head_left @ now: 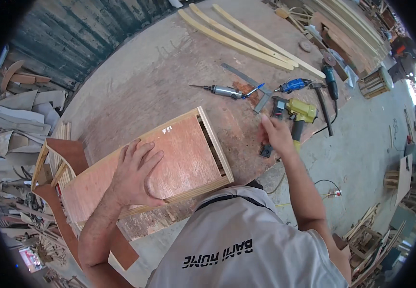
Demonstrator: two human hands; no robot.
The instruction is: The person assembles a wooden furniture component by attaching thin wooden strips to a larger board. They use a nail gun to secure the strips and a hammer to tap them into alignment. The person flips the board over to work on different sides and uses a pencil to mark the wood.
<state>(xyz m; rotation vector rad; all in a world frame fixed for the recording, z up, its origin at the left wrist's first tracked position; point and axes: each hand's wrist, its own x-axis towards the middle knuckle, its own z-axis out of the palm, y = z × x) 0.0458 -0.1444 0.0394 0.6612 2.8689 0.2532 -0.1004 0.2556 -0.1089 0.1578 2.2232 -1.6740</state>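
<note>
A wooden box (150, 165) is seen lying on the round worktop (169, 72), near its front edge. The box is shaped like a long block. Its top is a flat sheet of reddish plywood, and pale wood strips are set along its edges. One open end is turned toward the right, and thin slats can be seen inside it.

The left hand (136, 175) is laid flat on the top of the box, toward its front edge. Its fingers (145, 153) are spread out and pressed down on the plywood; nothing is gripped.

The right hand (276, 134) is held just to the right of the box, apart from it. It is placed at the handle of a yellow nail gun (300, 115) that lies on the worktop. Its fingers are curled, but it cannot be told whether the gun is gripped.

The worktop is made of worn brown board with scratches and stains. Beyond the box, one silver air tool (222, 90), one blue tool (292, 85), one metal square (253, 86) and one hammer (322, 103) are laid out. Three long pale wood strips (246, 41) are laid side by side at the far edge. Curved brown wood pieces (64, 158) are stacked at the left of the box.
</note>
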